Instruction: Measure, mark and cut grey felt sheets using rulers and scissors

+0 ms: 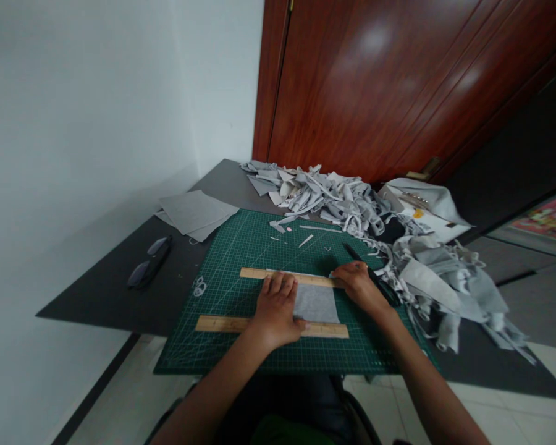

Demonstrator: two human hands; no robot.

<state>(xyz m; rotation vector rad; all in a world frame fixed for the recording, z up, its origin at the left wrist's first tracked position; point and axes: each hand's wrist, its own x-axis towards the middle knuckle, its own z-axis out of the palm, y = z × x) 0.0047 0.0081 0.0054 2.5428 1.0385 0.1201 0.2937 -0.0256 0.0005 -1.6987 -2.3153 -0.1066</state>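
My left hand (278, 312) lies spread over a grey cloth piece (315, 303). Its fingertips press on the upper wooden ruler (252, 272), while the thumb reaches the lower wooden ruler (213, 323). My right hand (359, 284) is at the upper ruler's right end with its fingers drawn together near the cloth's top edge. What those fingers pinch is too small to make out. A long dark tool (352, 251) shows beyond the right hand and passes behind it. Everything rests on a green cutting mat (231, 247).
Cloth scraps (324, 191) are heaped along the back and right. Flat grey sheets (194, 213) and dark glasses (151, 262) lie on the left of the black table (106, 296). A white box (438, 213) stands at back right. Thin offcuts and white loops (199, 287) dot the mat.
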